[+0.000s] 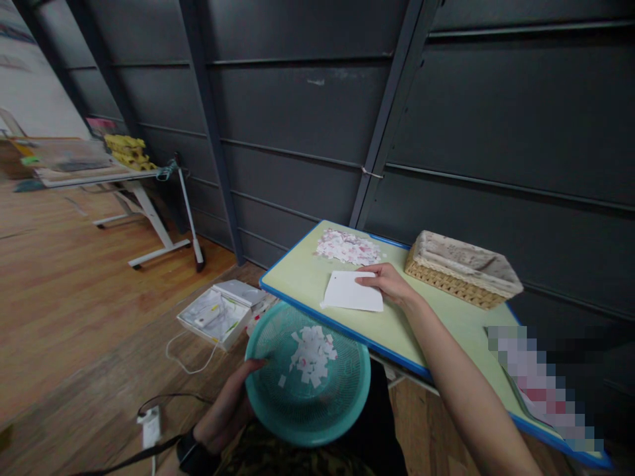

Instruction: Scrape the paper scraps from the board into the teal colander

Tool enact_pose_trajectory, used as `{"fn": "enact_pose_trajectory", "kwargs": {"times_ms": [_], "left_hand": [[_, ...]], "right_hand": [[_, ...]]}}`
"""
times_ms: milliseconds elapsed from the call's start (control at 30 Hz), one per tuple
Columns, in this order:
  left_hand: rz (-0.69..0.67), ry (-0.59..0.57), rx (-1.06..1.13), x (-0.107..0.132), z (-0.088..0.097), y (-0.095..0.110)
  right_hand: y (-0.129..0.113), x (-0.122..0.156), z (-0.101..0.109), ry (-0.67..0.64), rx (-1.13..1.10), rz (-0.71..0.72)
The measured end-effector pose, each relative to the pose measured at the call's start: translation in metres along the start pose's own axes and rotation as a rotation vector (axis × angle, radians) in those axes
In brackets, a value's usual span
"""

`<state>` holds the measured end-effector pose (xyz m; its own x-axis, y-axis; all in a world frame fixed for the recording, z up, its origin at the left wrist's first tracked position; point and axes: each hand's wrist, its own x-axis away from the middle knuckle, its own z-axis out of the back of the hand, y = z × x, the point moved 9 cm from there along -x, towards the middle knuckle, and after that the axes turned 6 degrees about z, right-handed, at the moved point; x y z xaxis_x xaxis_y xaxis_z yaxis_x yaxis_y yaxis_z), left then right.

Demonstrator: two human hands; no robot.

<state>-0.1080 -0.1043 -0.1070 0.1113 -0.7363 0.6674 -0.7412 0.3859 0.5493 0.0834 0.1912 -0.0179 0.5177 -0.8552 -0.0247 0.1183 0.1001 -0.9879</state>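
My right hand (389, 281) grips the right edge of a white card (350, 293), its thumb on top, just over the pale green tabletop (292, 271). Beyond the card lies a heap of small white and pinkish paper pieces (347, 246). My left hand (238, 393) holds the rim of a teal plastic basin with a mesh-like inside (268, 330), thumb over the edge and the other fingers hidden beneath. Cut paper scraps (312, 357) lie in a loose pile inside the basin, which is below the table's near edge.
A lined wicker basket (456, 281) stands at the table's right. On the floor to the left are an open white box (218, 314) with cables and a power strip (150, 426). Another table (99, 175) bears yellow items. Dark panels (297, 112) rise behind the table.
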Motion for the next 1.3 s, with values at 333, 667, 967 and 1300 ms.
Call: {"fn": "enact_pose_trajectory", "kwargs": {"times_ms": [333,667,967,1300], "left_hand": [[-0.008,0.008,-0.045,0.002,-0.002,0.001],[0.014,-0.041,-0.033,-0.005,0.004,-0.005],[0.021,-0.003,0.012,-0.007,0.003,-0.005],[0.049,-0.023,0.054,-0.003,0.000,-0.002]], "right_hand": [[-0.001,0.008,-0.018,-0.176,0.017,-0.035],[-0.020,0.002,0.045,0.375,-0.191,0.169],[-0.027,0.012,0.088,0.661,-0.044,0.276],[-0.054,0.019,0.063,0.661,0.727,0.517]]}}
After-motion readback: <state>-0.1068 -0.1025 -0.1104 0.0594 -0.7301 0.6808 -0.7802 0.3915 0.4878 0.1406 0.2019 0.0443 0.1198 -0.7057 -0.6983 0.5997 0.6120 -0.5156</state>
